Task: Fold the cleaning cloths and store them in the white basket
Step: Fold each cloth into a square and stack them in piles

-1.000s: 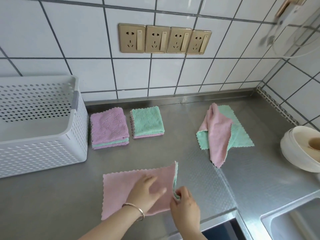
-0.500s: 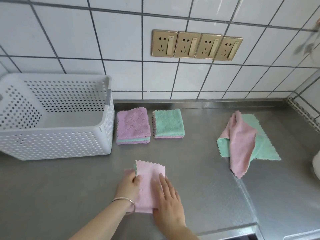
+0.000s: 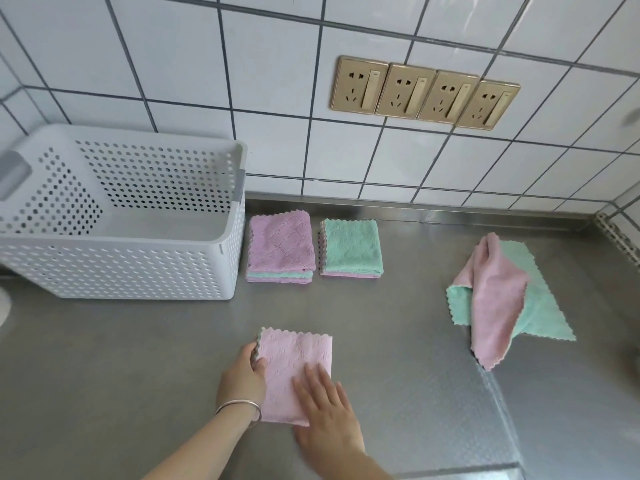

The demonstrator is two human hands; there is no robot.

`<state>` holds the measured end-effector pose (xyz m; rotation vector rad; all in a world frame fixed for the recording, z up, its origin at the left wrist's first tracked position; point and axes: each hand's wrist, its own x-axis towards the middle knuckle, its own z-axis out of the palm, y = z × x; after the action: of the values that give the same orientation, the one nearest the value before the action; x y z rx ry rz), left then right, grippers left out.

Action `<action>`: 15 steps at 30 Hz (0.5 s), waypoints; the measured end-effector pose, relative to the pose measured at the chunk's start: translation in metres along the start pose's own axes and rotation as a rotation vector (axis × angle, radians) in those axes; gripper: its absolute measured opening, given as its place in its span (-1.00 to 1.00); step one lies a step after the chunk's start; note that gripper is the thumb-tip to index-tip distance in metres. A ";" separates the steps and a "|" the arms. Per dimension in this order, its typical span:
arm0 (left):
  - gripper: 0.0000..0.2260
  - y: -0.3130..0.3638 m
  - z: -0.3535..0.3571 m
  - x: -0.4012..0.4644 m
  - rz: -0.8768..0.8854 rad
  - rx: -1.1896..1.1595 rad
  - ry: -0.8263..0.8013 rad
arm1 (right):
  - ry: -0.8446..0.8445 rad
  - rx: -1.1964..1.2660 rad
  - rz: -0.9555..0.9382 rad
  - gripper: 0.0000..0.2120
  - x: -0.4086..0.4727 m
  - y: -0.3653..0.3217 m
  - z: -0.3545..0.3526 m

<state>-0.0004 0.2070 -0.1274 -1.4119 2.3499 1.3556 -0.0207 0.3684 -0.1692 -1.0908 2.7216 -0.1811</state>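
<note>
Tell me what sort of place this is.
Probably a kitchen counter: a stainless steel worktop, a white tiled wall with four gold wall sockets, and folded pink and green cleaning cloths.

Pressed flat on folded pink cloth [image 3: 294, 365]: right hand [image 3: 323, 407]; left hand [image 3: 242, 377] gripping its left edge beside basket [image 3: 121, 271].

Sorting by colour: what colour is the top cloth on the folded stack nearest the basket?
Purple top cloth, beside the white basket; head view.
</note>
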 end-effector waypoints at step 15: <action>-0.76 -0.008 0.001 0.006 0.027 0.172 0.076 | -0.023 0.084 0.033 -0.05 0.004 -0.006 -0.001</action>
<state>0.0013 0.2019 -0.1357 -1.4107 2.4729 1.0927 -0.0200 0.3610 -0.1675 -1.0183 2.6835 -0.2736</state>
